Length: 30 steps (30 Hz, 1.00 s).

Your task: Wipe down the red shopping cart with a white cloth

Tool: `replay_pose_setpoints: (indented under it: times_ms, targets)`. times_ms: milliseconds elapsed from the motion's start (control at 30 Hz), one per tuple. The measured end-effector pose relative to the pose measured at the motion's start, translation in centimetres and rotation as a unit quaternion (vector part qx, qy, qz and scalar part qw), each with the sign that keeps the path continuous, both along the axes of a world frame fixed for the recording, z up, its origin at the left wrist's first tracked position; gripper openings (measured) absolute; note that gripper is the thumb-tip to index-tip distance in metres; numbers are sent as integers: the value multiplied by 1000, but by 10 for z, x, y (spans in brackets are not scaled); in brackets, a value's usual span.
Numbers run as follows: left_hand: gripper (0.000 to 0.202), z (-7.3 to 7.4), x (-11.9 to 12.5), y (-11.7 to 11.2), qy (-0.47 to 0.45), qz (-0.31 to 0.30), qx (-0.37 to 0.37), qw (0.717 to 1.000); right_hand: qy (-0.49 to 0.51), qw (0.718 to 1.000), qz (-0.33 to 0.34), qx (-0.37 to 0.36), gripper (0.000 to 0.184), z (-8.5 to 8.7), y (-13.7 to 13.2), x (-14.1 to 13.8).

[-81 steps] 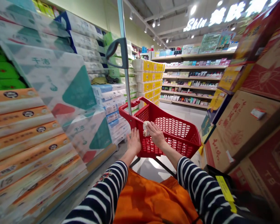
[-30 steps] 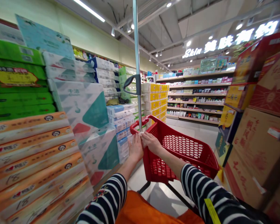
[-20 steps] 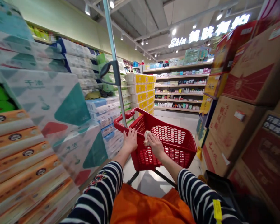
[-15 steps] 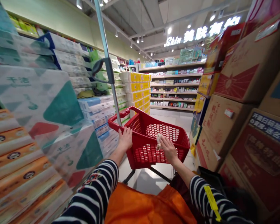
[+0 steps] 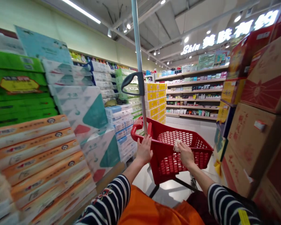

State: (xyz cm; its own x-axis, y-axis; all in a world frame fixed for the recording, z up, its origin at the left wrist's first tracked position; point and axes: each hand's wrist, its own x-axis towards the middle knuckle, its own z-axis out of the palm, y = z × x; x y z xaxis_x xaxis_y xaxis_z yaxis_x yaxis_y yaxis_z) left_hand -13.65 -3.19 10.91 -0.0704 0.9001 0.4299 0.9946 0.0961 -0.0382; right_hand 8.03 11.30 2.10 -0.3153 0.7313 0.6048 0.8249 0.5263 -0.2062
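In a supermarket aisle, stacked tissue packs [image 5: 79,109] rise on the left and cardboard cartons [image 5: 253,147] on the right. A red plastic shopping basket [image 5: 165,170] sits on a metal frame [image 5: 178,182] before the person. Their left hand [image 5: 144,150] lies open against it; apart from it, the right hand [image 5: 186,155] presses a crumpled white cloth [image 5: 177,145] onto the basket.

The left forearm [image 5: 134,175] and right forearm [image 5: 199,177] reach forward and down from dark-and-white striped sleeves [image 5: 105,200], angling in toward each other. The left hand [image 5: 144,151] stands open, its fingers [image 5: 146,140] spread and pointing up and away. The right hand [image 5: 186,155], just apart from it, lies palm down with its wrist gently bent and fingers slightly curled.
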Motion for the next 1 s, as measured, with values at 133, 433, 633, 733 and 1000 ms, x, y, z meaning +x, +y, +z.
replay_pose_setpoints:
  times_ms: [133, 433, 633, 733, 1000]
  targets:
    - [66, 13, -29, -15, -30, 77, 37, 996, 122, 982, 112, 91, 54, 9, -27, -67]
    - [42, 35, -23, -11, -33, 81, 48, 995, 179, 951, 221, 119, 50, 17, -19, -86]
    - [40, 32, 4, -16, -25, 68, 85, 994, 228, 941, 235, 88, 46, 29, -25, -68]
    - [40, 32, 24, -17, -37, 65, 91, 993, 287, 936, 198, 40, 41, 38, -57, -65]
    - [40, 37, 58, -15, -40, 38, 64, 996, 312, 938, 145, 28, 39, 39, -91, -50]
